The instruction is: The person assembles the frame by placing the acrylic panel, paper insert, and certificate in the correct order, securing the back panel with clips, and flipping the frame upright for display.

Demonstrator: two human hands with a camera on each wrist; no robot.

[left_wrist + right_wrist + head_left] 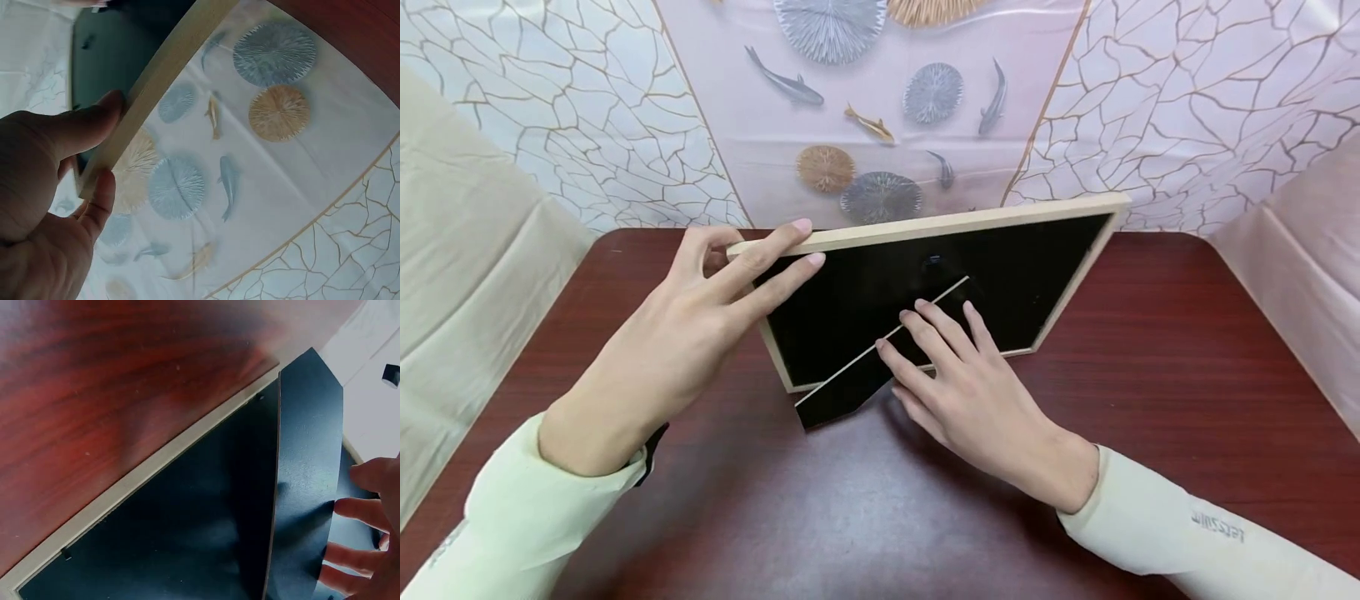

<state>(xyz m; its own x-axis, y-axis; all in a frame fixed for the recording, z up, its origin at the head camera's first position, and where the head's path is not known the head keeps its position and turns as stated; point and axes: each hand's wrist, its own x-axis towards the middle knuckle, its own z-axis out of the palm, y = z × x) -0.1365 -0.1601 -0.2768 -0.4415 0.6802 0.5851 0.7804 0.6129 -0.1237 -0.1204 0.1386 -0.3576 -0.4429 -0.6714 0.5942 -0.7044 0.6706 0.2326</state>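
Note:
A picture frame (1037,275) with a pale wooden rim and a black back leans on the table, its back toward me. My left hand (688,317) grips its upper left corner, with fingers on both sides of the wooden rim (150,81). From the back a black easel stand (835,396) swings outward, its lower end jutting past the bottom rim at the left. The fingers of my right hand (973,400) touch the stand's edge, fairly straight and spread. In the right wrist view the stand (306,456) angles away from the back panel, fingertips against its side.
Under the frame is a dark red wooden table (1187,350). Behind it hangs a patterned cloth (880,92) with fish and round leaf shapes. Pale cloth (467,275) drapes along the left side, and more cloth (1300,225) along the right.

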